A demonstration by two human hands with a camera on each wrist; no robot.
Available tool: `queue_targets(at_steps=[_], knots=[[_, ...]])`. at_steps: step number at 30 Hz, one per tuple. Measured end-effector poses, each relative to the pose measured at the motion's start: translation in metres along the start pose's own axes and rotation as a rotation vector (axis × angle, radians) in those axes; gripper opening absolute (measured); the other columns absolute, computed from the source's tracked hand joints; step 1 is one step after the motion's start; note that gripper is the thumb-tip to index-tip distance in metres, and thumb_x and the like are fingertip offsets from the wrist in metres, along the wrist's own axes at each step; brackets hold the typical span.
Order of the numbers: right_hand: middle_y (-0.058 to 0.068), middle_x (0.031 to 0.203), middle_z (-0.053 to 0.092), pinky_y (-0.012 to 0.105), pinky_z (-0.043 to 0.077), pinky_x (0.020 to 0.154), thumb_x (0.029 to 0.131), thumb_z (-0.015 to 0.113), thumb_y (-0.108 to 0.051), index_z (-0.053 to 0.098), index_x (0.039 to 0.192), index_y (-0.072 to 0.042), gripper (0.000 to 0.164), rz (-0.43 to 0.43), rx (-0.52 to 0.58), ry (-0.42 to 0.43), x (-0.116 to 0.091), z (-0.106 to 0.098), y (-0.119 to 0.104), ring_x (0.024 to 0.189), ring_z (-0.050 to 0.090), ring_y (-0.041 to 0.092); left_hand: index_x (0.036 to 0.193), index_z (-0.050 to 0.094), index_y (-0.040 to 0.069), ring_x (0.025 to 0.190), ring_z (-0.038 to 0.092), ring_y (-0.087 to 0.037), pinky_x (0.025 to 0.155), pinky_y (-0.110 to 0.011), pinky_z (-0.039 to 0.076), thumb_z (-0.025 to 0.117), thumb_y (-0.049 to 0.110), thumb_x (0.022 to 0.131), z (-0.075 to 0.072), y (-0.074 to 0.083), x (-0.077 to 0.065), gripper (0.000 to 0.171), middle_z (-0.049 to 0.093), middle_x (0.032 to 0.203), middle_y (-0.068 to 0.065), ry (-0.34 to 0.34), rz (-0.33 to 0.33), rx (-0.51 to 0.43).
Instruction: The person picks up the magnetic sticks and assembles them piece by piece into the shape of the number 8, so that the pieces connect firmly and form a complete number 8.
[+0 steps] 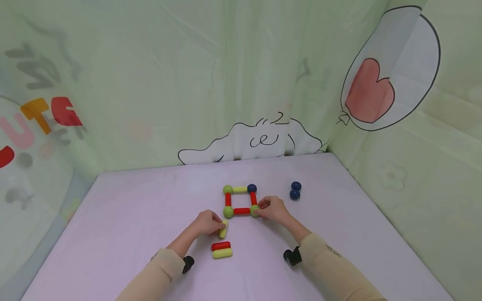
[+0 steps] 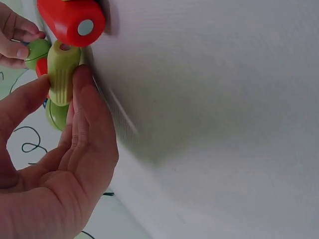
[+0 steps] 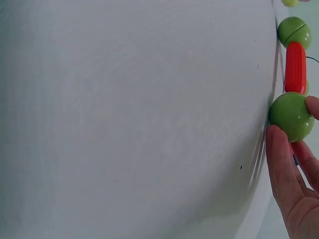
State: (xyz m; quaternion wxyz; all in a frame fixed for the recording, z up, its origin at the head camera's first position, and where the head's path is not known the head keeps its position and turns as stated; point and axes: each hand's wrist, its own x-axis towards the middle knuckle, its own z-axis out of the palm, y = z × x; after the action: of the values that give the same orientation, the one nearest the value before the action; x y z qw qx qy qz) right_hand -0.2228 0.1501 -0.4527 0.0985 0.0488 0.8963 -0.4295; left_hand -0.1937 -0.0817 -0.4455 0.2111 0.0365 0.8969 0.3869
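On the table lies a square of rods and balls. Its corners are a green ball [image 1: 227, 189], a dark blue ball [image 1: 252, 188], a front-left green ball [image 1: 228, 212] and a front-right green ball [image 3: 291, 117]. Three sides are red rods [image 1: 242, 211]; the far side is a yellow-green rod [image 1: 239, 190]. My right hand [image 1: 273, 209] pinches the front-right green ball between thumb and fingers. Just in front of the front-left ball, my left hand [image 1: 208, 223] pinches a loose yellow-green rod [image 2: 63, 74] between thumb and fingers, its end showing a small round inset.
Nearer me, a loose red rod [image 1: 221, 246] and a yellow-green rod [image 1: 222, 253] lie side by side. Two dark blue balls [image 1: 295, 190] touch each other right of the square. A printed curtain [image 1: 169, 83] hangs behind the table [image 1: 150, 200].
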Motion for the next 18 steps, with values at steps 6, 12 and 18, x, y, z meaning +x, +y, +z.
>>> queue_targets(at_steps=[6,12,18], knots=[[0.008,0.085,0.060,0.024,0.050,0.062,0.077,0.074,-0.014,0.063,0.099,-0.001,0.028,-0.007,-0.007,0.011,0.001,0.001,-0.003,0.067,0.056,0.016,0.089,0.060,0.001,0.061,0.053,-0.014,0.057,-0.025,0.046,0.067,0.021,0.083,0.002,0.004,0.005,0.022,0.060,0.069,-0.003,-0.001,-0.075,-0.083],[0.009,0.086,0.060,0.024,0.050,0.062,0.077,0.073,-0.013,0.063,0.098,0.000,0.027,-0.012,-0.010,0.014,-0.001,0.000,-0.006,0.067,0.056,0.016,0.089,0.060,0.001,0.058,0.054,-0.013,0.057,-0.023,0.047,0.065,0.019,0.084,0.004,0.007,0.009,0.020,0.061,0.067,-0.005,-0.022,-0.120,-0.174],[0.008,0.084,0.059,0.024,0.050,0.062,0.076,0.074,-0.012,0.064,0.094,-0.001,0.024,-0.019,0.002,0.016,0.000,0.002,-0.003,0.067,0.056,0.016,0.093,0.057,-0.001,0.058,0.057,-0.012,0.060,-0.023,0.049,0.064,0.016,0.085,0.005,0.004,0.012,0.021,0.062,0.071,-0.006,-0.073,-0.148,-0.290]])
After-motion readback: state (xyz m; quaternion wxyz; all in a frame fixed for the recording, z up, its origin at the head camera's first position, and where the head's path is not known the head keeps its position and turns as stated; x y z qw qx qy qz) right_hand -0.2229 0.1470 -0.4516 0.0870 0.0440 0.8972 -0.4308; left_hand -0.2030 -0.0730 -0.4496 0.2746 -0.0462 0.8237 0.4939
